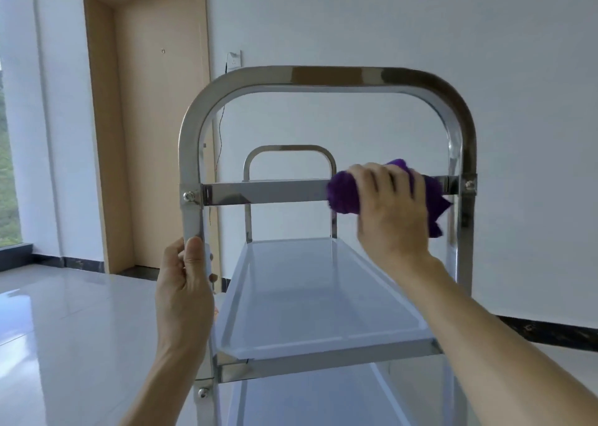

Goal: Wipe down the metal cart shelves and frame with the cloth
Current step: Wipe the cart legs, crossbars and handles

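A shiny metal cart [326, 77] stands right in front of me, with an arched near handle frame and a flat crossbar [265, 192] bolted across it. My right hand [393, 212] presses a purple fluffy cloth [344, 194] around the right part of that crossbar. My left hand [182, 283] grips the left upright post [191, 221] just below the crossbar's bolt. The top shelf [317, 299] lies below the crossbar, and a lower shelf [307, 403] shows beneath it. A smaller arched handle [289, 150] rises at the cart's far end.
A white wall is behind the cart, with a socket and a thin cable [233, 61] hanging down. A beige door [155, 134] stands at the left, a window at the far left edge. Glossy pale floor tiles [81, 328] spread to the left.
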`<state>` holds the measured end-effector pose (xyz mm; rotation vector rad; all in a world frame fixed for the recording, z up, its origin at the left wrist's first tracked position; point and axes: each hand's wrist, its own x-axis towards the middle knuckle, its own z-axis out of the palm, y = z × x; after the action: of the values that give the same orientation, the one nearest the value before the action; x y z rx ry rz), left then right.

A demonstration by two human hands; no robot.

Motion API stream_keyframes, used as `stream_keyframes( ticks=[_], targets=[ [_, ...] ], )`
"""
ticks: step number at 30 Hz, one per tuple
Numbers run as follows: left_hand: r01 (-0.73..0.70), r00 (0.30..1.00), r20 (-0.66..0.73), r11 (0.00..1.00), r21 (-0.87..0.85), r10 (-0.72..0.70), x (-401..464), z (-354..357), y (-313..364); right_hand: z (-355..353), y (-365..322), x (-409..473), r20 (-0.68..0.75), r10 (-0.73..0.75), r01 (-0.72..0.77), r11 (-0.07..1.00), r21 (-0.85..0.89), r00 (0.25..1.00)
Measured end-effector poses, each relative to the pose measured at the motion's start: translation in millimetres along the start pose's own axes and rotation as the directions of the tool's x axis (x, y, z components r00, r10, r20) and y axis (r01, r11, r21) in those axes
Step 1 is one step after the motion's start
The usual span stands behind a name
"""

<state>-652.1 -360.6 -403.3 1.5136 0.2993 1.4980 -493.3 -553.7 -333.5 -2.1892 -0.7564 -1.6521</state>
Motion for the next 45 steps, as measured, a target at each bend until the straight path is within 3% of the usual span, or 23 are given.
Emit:
stream_keyframes(
  ticks=[3,6,8,10,13,16,20,23,26,29,30,33,35,42,45],
  targets=[
    [-0.005,1.0,0.008,0.999,0.045,0.004,-4.1,2.0,4.9,-8.7,41.4,-5.4,0.054,0.017,-0.02,0.998,0.057,0.998],
    [-0.011,1.0,0.0,0.99,0.139,0.011,-3.7,1.6,11.8,-18.4,53.3,-9.2,0.084,-0.017,-0.006,0.963,0.268,0.996],
    [-0.129,0.986,-0.071,0.963,0.237,0.149,-3.8,2.4,28.3,-25.8,55.8,-15.8,0.073,0.043,-0.072,0.894,0.442,0.996],
    [-0.358,0.916,-0.048,0.868,0.344,0.397,-8.7,7.2,50.6,-32.5,58.6,-21.4,0.043,0.072,-0.084,0.836,0.542,0.996],
    [-0.538,0.837,0.125,0.761,0.362,0.532,-22.8,33.1,78.2,-46.6,66.3,-19.0,-0.028,0.079,-0.048,0.808,0.587,0.996],
    [-0.612,0.789,0.315,0.72,0.326,0.528,-36.8,78.7,101.5,-65.2,76.8,-7.2,-0.03,0.248,-0.164,0.723,0.671,0.968],
    [-0.748,0.656,0.547,0.545,0.379,0.52,-34.6,138.8,123.1,-81.5,104.6,4.1,0.0,0.488,-0.349,0.623,0.7,0.873],
    [-0.789,0.606,0.658,0.444,0.424,0.447,-26.6,171.9,127.1,-79.2,127.0,7.1,0.014,0.577,-0.404,0.555,0.727,0.817],
    [-0.801,0.587,0.719,0.394,0.451,0.371,-28.9,192.2,117.9,-61.9,134.1,7.9,0.124,0.572,-0.433,0.444,0.785,0.811],
    [-0.821,0.571,0.713,0.289,0.493,0.406,-41.5,198.2,101.7,-36.3,121.1,5.1,0.248,0.485,-0.442,0.339,0.831,0.838],
    [-0.817,0.576,0.694,0.286,0.501,0.431,-43.3,199.2,97.9,-28.0,115.6,2.7,0.245,0.461,-0.432,0.36,0.827,0.853],
    [-0.807,0.588,0.655,0.286,0.517,0.474,-36.9,202.7,94.2,-9.3,106.2,-11.6,0.12,0.423,-0.373,0.588,0.718,0.898],
    [-0.803,0.592,0.659,0.267,0.533,0.464,-33.1,204.7,93.3,0.8,105.3,-33.5,0.071,0.409,-0.339,0.631,0.698,0.91],
    [-0.769,0.634,0.618,0.286,0.572,0.465,-38.6,205.7,89.6,28.8,100.4,-158.0,0.29,0.393,-0.446,0.399,0.801,0.872],
    [-0.76,0.644,0.603,0.299,0.577,0.472,-41.2,204.1,90.3,22.2,102.5,-157.0,0.318,0.36,-0.454,0.407,0.793,0.877]
  ],
)
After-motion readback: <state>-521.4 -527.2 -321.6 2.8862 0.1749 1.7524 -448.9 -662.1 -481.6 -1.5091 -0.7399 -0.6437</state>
